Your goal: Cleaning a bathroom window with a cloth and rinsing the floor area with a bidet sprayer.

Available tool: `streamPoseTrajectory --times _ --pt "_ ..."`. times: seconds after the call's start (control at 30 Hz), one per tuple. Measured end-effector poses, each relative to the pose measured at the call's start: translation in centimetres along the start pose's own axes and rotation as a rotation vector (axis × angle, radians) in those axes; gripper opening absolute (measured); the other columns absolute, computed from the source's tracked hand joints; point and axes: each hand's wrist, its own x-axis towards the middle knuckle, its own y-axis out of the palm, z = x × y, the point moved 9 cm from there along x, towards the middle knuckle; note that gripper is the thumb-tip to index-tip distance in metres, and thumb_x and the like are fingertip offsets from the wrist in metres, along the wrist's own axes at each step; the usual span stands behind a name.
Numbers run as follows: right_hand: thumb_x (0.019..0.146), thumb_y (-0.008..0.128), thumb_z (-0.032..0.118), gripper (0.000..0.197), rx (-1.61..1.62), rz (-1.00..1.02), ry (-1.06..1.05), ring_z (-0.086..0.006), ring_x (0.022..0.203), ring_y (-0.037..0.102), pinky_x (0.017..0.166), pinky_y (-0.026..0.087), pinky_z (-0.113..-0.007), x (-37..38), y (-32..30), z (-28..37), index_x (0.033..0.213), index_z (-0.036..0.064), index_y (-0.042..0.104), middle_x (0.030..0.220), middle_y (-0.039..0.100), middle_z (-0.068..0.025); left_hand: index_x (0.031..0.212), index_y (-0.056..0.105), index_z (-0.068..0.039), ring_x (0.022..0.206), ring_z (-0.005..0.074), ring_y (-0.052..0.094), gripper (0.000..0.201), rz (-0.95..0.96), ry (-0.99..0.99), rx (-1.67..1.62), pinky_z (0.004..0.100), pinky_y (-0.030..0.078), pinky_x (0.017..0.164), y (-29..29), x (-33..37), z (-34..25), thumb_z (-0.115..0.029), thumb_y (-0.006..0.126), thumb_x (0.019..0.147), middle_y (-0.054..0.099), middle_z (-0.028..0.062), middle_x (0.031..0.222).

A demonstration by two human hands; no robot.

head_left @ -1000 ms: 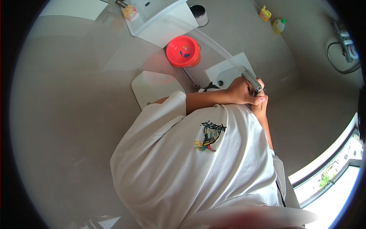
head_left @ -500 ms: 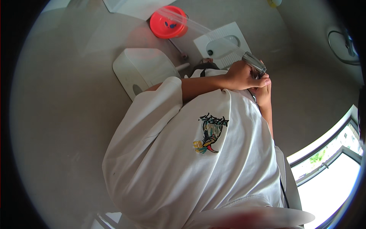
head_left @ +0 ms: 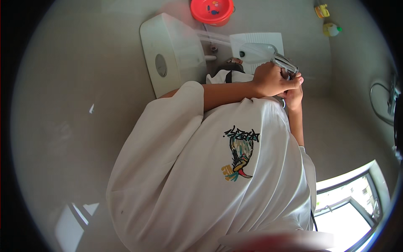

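My left hand (head_left: 268,80) is closed round a chrome spray gun (head_left: 285,64), its thumb lying along the near side. Just below and to the right, my right hand (head_left: 294,97) curls at the same spray gun's handle. Part of its fingers is hidden behind the left hand. From the nozzle a thin jet of water (head_left: 216,38) shoots left, across the squat toilet pan (head_left: 275,42) and toward a white cistern (head_left: 170,42) with an oval button. Where the jet lands I cannot make out.
A red bucket (head_left: 210,14) with small coloured pictures stands at the far edge. Two bottles, one yellow (head_left: 321,11) and one with a green cap (head_left: 331,29), are at the far right. A wall shower hose (head_left: 378,103) hangs right, above an opened window (head_left: 348,206).
The jet has swung from the bucket toward the cistern. My view has shifted, so bucket, cistern and pan appear further right, and the bottles show fully. Both hands keep their hold.
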Motion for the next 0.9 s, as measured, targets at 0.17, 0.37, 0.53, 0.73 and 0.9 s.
streamPoseTrajectory --times 0.17,0.37,0.53,0.73,0.9 --pt "0.108 0.027 0.043 0.042 -0.089 0.003 -0.101 -0.0048 0.064 0.047 0.054 0.038 -0.019 0.2 -1.1 -0.9 0.107 0.0066 0.049 0.088 0.055 -0.0013 0.073 0.073 -0.01 0.06 0.0258 0.069 0.049 0.115 -0.162 0.103 0.0368 0.053 0.058 1.0 -0.3 1.1 -0.059 0.07 0.075 0.069 0.0064 0.064" --pt "0.107 0.034 0.035 0.031 -0.022 -0.072 -0.046 -0.0029 0.059 0.039 0.048 0.031 -0.019 -0.2 -0.9 -0.2 0.091 0.0111 0.044 0.074 0.046 0.0037 0.076 0.072 -0.009 0.069 0.0269 0.07 0.054 0.225 -0.268 0.157 0.038 0.054 0.066 3.2 0.3 3.3 -0.062 0.066 0.076 0.07 0.008 0.069" --pt "0.105 0.041 0.034 0.03 0.005 -0.353 -0.159 -0.0046 0.061 0.046 0.048 0.036 -0.02 -1.3 -5.1 -0.5 0.093 0.0085 0.05 0.077 0.051 0.0023 0.09 0.068 -0.01 0.071 0.0238 0.069 0.047 0.421 -0.215 0.092 0.0376 0.052 0.067 7.9 2.1 2.8 -0.056 0.061 0.086 0.07 0.0068 0.074" --pt "0.106 0.043 0.023 0.03 -0.087 -0.822 -0.337 -0.0108 0.092 0.056 0.082 0.047 -0.027 -4.0 -11.3 -1.0 0.109 0.0004 0.062 0.1 0.062 -0.0012 0.119 0.05 0.0 0.1 0.0301 0.068 0.064 0.693 0.028 0.066 0.0398 0.051 0.086 17.1 5.1 3.6 -0.059 0.054 0.093 0.068 0.0173 0.104" --pt "0.105 0.046 0.036 0.038 -0.128 -1.352 -0.283 -0.014 0.077 0.056 0.071 0.047 -0.031 -5.9 -13.0 1.5 0.102 0.0022 0.062 0.079 0.062 -0.006 0.12 0.048 0.001 0.097 0.0308 0.067 0.065 1.109 0.247 0.173 0.0392 0.05 0.087 22.6 8.2 1.0 -0.06 0.049 0.096 0.065 0.0171 0.1"
